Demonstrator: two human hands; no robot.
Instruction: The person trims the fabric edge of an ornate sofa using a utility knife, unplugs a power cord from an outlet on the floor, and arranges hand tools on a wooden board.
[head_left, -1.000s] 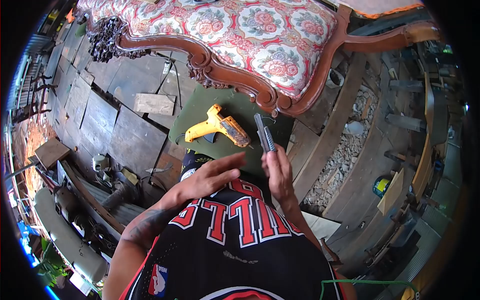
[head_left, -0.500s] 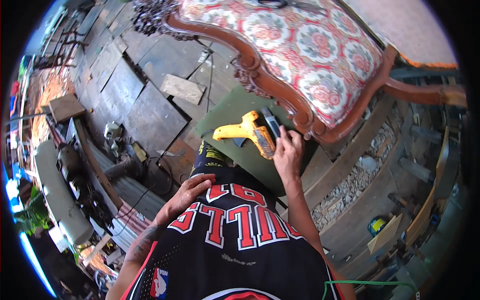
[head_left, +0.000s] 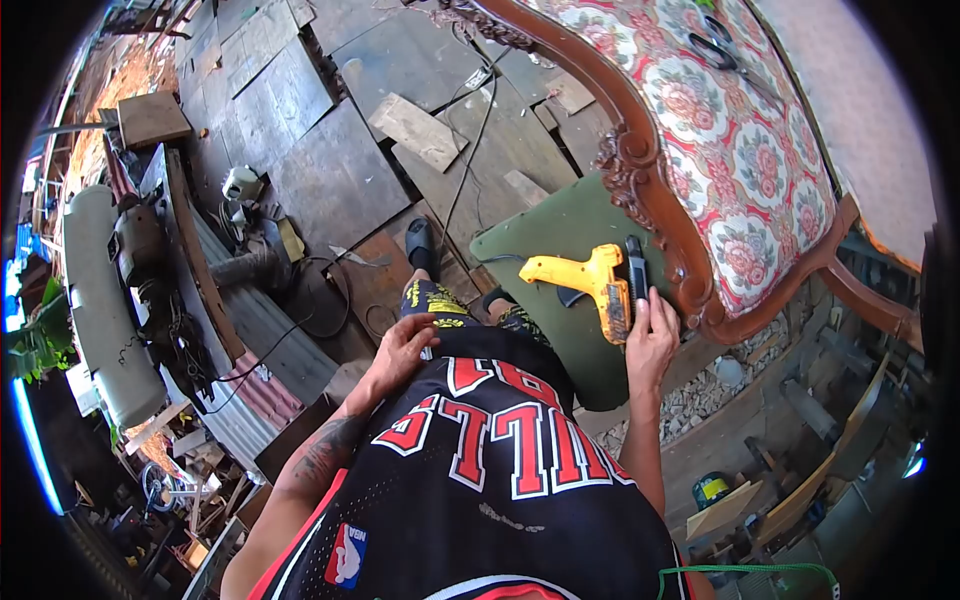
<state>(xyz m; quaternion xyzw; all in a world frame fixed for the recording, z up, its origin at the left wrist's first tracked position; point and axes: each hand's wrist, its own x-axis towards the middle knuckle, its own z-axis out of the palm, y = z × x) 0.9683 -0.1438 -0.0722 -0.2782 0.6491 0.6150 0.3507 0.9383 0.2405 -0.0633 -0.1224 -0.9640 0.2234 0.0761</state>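
Observation:
My right hand (head_left: pixel 652 338) has its fingers closed on the near end of a dark utility knife (head_left: pixel 636 262), at the right side of the green padded seat (head_left: pixel 570 225). Left of the knife, on the seat, lies a yellow pistol-shaped power tool (head_left: pixel 610 285) with a dark trigger; its exact kind is unclear. My left hand (head_left: pixel 402 348) is held over my lap with loosely bent fingers, and I see nothing in it. A carved wooden chair frame (head_left: pixel 715 325) with floral upholstery (head_left: pixel 745 165) is beyond my right hand.
Scissors (head_left: pixel 720 52) lie on the floral upholstery. Loose boards (head_left: pixel 418 130) and a cable (head_left: pixel 478 140) are on the wooden floor. At left is a machine with a long grey tank (head_left: pixel 108 300). Gravel (head_left: pixel 690 395) shows between planks at right.
The view has shifted, so the chair and seat appear farther right. My right hand remains at the utility knife's near end. My left hand has lifted slightly, its fingers more bent.

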